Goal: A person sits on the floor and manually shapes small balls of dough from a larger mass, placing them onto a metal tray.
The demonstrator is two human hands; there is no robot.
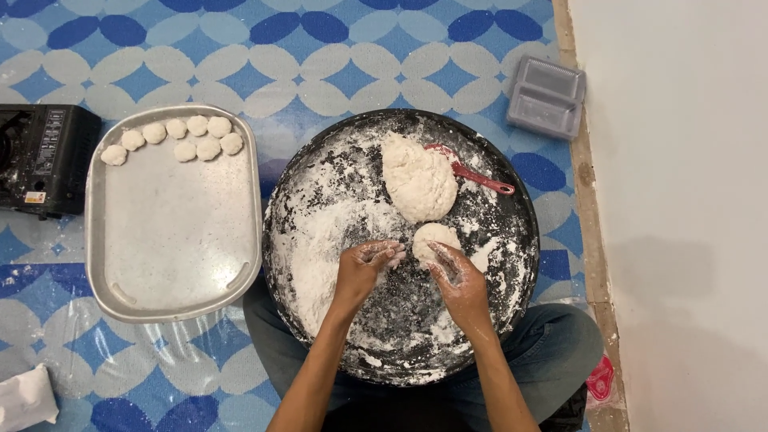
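The person sat on the floor with a big round dark pan (320,168) dusted in flour on the lap, and the right hand (458,280) was curled with bent fingers around a small piece of dough (434,238) near the pan's middle, while the left hand (366,266) rested just beside it, fingers loosely bent and holding nothing that I could see. The large dough lump (418,178) lay just behind it, touching a red spatula (472,170). Judging from the eight dough balls (186,138) on the far edge of the metal tray (172,240) at the left, the shaping step was in hand, and it would call for both palms closing gently round the piece.
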